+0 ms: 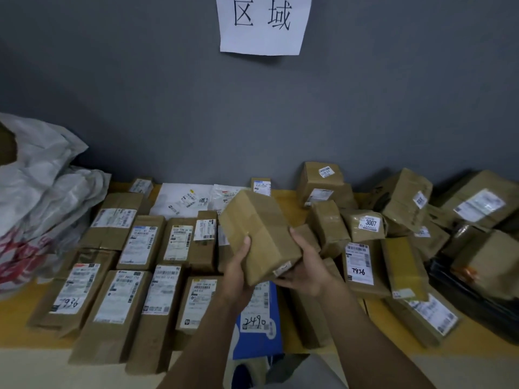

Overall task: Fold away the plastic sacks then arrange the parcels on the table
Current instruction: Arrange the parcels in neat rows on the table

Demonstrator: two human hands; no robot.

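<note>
A plain brown cardboard parcel (258, 234) is held tilted above the middle of the yellow table (477, 336). My left hand (238, 272) grips its near left corner, thumb on top. My right hand (304, 265) cups its near right end from below. Rows of taped brown parcels (123, 296) with white labels lie flat on the left half of the table. A loose heap of parcels (404, 203) sits on the right. A blue parcel (258, 324) marked 2490 lies under my forearms. Crumpled white plastic sacks (42, 197) with red print are piled at the far left.
White poly mailers (185, 202) lie at the back by the grey wall (252, 113). A paper sign (264, 23) hangs on the wall. Black plastic packages (477, 299) sit at the right edge. Several front-row parcels overhang the table's near edge.
</note>
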